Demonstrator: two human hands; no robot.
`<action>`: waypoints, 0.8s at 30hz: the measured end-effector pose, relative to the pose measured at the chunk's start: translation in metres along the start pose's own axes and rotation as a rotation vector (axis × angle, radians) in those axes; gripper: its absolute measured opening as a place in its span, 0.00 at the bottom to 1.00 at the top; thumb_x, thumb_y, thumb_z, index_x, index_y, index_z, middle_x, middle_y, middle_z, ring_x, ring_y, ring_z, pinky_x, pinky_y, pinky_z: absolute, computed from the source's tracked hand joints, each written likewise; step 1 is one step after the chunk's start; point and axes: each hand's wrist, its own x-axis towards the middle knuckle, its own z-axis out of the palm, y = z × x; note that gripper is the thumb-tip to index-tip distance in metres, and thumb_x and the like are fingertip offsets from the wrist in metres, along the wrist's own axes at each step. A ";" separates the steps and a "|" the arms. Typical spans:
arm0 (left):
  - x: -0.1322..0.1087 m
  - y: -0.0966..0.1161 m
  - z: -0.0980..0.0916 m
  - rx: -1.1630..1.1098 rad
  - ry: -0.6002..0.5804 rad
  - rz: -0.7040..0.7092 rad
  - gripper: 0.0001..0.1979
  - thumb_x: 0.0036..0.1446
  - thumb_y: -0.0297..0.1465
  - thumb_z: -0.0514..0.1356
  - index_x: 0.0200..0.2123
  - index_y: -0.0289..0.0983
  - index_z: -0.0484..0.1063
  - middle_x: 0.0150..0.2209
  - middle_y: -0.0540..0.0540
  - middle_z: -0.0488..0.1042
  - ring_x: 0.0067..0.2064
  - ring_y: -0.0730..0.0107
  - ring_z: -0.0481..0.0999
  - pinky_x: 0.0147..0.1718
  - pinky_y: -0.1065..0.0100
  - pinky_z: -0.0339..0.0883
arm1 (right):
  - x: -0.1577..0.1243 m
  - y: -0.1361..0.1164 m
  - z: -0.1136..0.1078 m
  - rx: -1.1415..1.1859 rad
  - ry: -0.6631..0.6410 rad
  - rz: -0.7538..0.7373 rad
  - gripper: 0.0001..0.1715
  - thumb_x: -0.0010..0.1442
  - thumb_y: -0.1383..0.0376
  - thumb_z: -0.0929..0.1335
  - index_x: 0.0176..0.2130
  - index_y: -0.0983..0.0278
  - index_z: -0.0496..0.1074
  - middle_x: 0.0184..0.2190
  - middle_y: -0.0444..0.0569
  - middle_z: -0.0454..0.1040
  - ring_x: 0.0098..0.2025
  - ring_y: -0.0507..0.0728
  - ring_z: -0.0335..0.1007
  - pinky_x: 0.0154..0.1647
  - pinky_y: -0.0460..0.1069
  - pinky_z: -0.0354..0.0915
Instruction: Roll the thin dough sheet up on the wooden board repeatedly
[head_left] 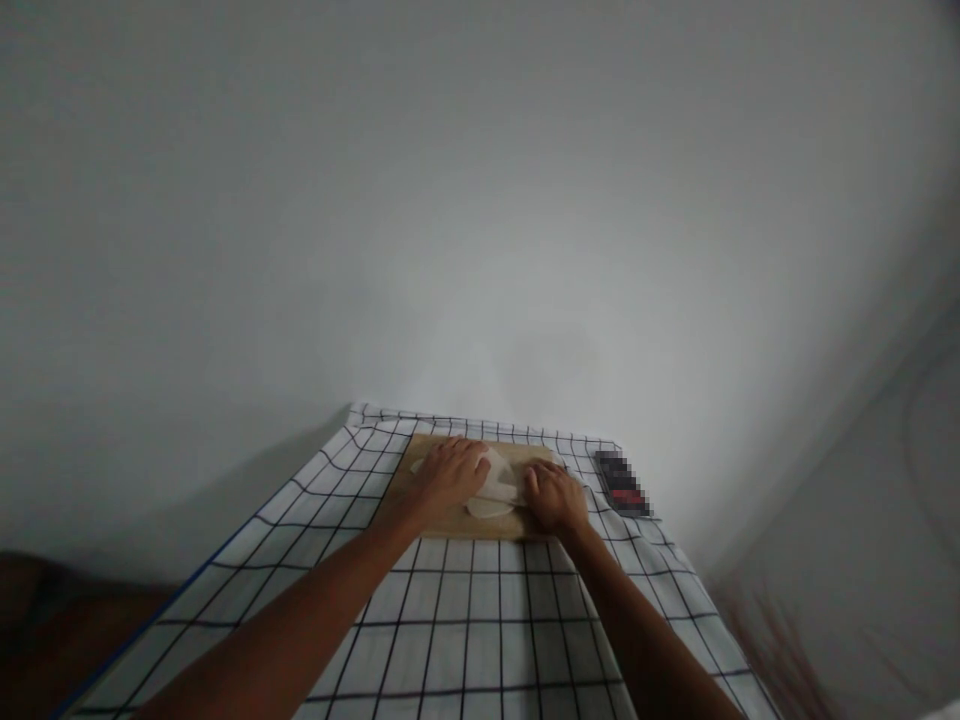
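Head view: left hand (452, 470) flat, open on pale dough sheet (496, 488); right hand (556, 498) curled at its 3 o'clock edge, grip unclear. Sheet lies mid wooden board (444, 522) on checked cloth (450, 620). Looks soft, thin, tearable — take it by the edges.

Plain pale grey wall (480, 200) fills most of view; bare, smooth. Brightest patch low centre, just above far edge of counter (675, 590); wall dims toward left and upper corners. Counter set against wall, covered by white cloth (465, 640) with dark grid lines, blue edging (150, 625) along left side. Second pale surface (885, 480) at right, blurred. Dark brown area (45, 620) lower left beside counter, too dim to tell. Light soft, shadows faint.
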 end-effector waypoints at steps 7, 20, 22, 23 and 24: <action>0.041 -0.006 0.011 0.099 -0.138 -0.197 0.20 0.71 0.35 0.44 0.43 0.36 0.76 0.41 0.37 0.79 0.45 0.55 0.78 0.49 0.55 0.67 | 0.058 0.015 0.018 -0.032 -0.033 0.012 0.28 0.74 0.57 0.52 0.45 0.62 0.77 0.48 0.53 0.80 0.51 0.58 0.73 0.50 0.50 0.64; 0.092 -0.038 0.034 0.058 -0.291 -0.217 0.24 0.70 0.36 0.44 0.39 0.36 0.80 0.40 0.36 0.81 0.43 0.58 0.81 0.43 0.61 0.69 | 0.132 0.028 0.047 -0.093 -0.142 0.023 0.25 0.72 0.54 0.56 0.44 0.60 0.79 0.43 0.55 0.81 0.44 0.58 0.77 0.44 0.49 0.65; 0.092 -0.038 0.035 0.053 -0.293 -0.226 0.24 0.70 0.37 0.44 0.39 0.35 0.80 0.41 0.35 0.81 0.43 0.57 0.81 0.43 0.61 0.69 | 0.133 0.028 0.048 -0.097 -0.157 0.024 0.26 0.72 0.55 0.55 0.45 0.60 0.78 0.45 0.56 0.81 0.45 0.59 0.77 0.45 0.50 0.65; 0.092 -0.038 0.035 0.050 -0.294 -0.230 0.24 0.70 0.37 0.44 0.39 0.35 0.80 0.41 0.35 0.81 0.44 0.57 0.81 0.43 0.61 0.69 | 0.133 0.029 0.048 -0.099 -0.168 0.024 0.27 0.73 0.55 0.55 0.46 0.61 0.78 0.46 0.56 0.80 0.46 0.59 0.77 0.46 0.50 0.65; 0.091 -0.038 0.036 0.048 -0.296 -0.234 0.24 0.70 0.37 0.45 0.39 0.35 0.80 0.41 0.35 0.81 0.44 0.56 0.81 0.43 0.61 0.69 | 0.132 0.029 0.048 -0.100 -0.179 0.025 0.27 0.73 0.56 0.54 0.47 0.62 0.78 0.47 0.57 0.80 0.47 0.59 0.76 0.46 0.51 0.66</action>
